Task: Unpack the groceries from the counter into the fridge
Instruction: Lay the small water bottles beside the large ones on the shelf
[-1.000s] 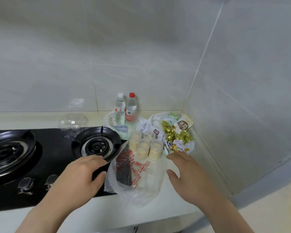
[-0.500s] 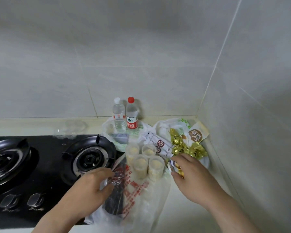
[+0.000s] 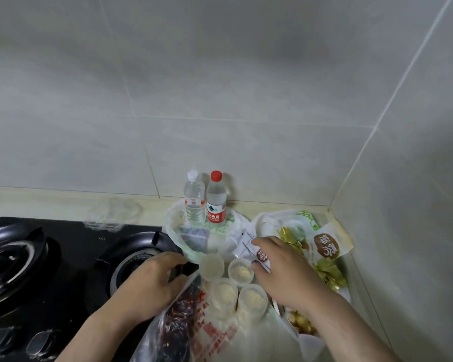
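Several clear cups [image 3: 224,291] of pale yellow food stand in a thin plastic bag [image 3: 215,335] with red print at the counter's front. My left hand [image 3: 152,283] pinches that bag's left edge, beside a dark red packet [image 3: 178,309] inside it. My right hand [image 3: 280,270] reaches over the cups with its fingers spread, fingertips on a white snack packet [image 3: 262,254]. Gold-wrapped sweets [image 3: 330,273] and a packet with a brown logo [image 3: 326,248] lie just right of it. Two water bottles [image 3: 204,202] stand upright at the wall.
A black gas hob [image 3: 63,257] with two burners fills the counter's left side, its knobs near the front edge. A clear plastic box [image 3: 113,215] sits behind it. Tiled walls close the corner at the back and right. Another white bag [image 3: 178,231] lies under the bottles.
The view has moved closer to the corner. My left hand went from the hob onto the bag's edge. My right hand reached farther forward, onto the white packets.
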